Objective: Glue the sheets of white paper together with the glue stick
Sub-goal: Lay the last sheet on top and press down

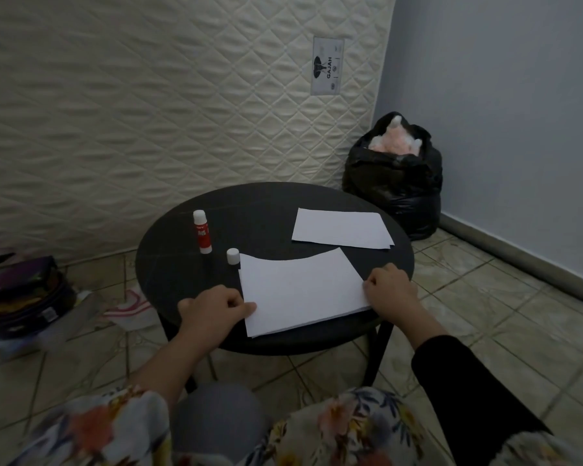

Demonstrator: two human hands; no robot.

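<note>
Squaring up near sheets of white paper (300, 290) on round black table (182, 257).

Left to right: red glue stick with white cap (202, 232) upright at ten o'clock, second white-capped stick (233, 256) beside the stack's corner, probably parked within reach. Left hand (216, 307) pinching the stack's left edge, right hand (389, 290) curled on its right edge, seemingly aligning. Spare white sheets (342, 227) at one o'clock.

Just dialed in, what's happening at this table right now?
A person sits at a round dark table, gluing paper. The left hand and the right hand grip opposite edges of the near stack of white sheets, apparently squaring it up. The glue stick stands upright and untouched to the left, with a small white cap beside it. A second stack of white paper lies farther back.
</note>
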